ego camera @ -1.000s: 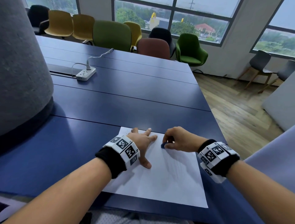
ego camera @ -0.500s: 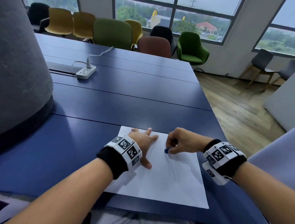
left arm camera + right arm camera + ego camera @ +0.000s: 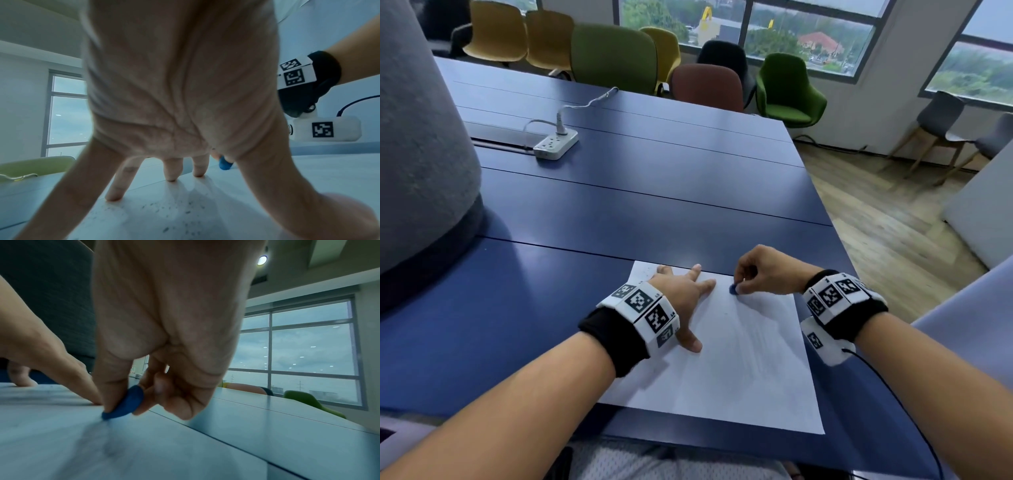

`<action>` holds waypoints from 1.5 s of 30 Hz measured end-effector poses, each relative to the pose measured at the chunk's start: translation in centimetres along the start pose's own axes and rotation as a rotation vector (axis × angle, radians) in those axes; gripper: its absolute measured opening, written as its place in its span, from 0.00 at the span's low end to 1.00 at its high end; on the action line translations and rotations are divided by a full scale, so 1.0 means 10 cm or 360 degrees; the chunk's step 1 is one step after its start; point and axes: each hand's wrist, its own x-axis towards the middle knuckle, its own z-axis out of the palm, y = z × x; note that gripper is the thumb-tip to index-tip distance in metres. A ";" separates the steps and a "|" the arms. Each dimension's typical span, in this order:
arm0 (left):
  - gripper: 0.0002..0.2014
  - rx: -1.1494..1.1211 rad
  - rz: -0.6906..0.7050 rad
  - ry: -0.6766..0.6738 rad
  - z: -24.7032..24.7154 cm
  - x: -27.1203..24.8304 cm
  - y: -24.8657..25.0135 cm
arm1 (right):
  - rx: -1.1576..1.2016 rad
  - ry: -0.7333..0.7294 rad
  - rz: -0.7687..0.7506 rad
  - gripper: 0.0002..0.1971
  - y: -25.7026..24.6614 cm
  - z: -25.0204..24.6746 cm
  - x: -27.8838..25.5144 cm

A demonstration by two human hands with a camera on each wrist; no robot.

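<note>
A white sheet of paper [image 3: 739,363] lies on the dark blue table [image 3: 640,212] near its front edge, with faint grey smudges across it. My left hand [image 3: 685,298] presses flat on the sheet's upper left part, fingers spread and straight [image 3: 170,172]. My right hand [image 3: 756,274] pinches a small blue eraser [image 3: 732,289] between thumb and fingers and holds its lower end against the paper near the top edge [image 3: 125,402]. The eraser [image 3: 225,164] also shows past my left fingers. Small dark crumbs dot the paper under my left palm.
A white power strip [image 3: 556,144] with a plugged cable lies far back on the table. A large grey felt-covered column [image 3: 417,144] stands at the left. Coloured chairs [image 3: 616,58] line the table's far side. The table's right edge [image 3: 832,236] drops to wooden floor.
My right hand has moved the eraser down the paper and back up toward the top edge. My left hand has stayed pressed on the sheet.
</note>
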 end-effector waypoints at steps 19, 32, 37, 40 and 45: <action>0.60 -0.0045 0.0017 -0.0026 0.02 0.01 0.00 | -0.0069 -0.0007 0.0028 0.08 0.10 0.00 0.04; 0.60 -0.0025 0.0016 -0.0026 0.02 0.03 -0.01 | 0.0130 -0.0243 -0.0019 0.05 0.08 0.05 0.02; 0.60 -0.0031 0.0015 -0.0033 0.01 0.03 -0.02 | 0.0152 -0.0017 0.0041 0.05 0.07 0.01 0.05; 0.61 -0.0018 0.0013 -0.0035 0.02 0.04 -0.01 | 0.0119 -0.0209 0.0002 0.04 0.06 0.03 -0.04; 0.61 -0.0018 0.0003 -0.0038 0.01 0.04 -0.01 | 0.0120 -0.0086 0.0008 0.06 0.08 0.03 -0.14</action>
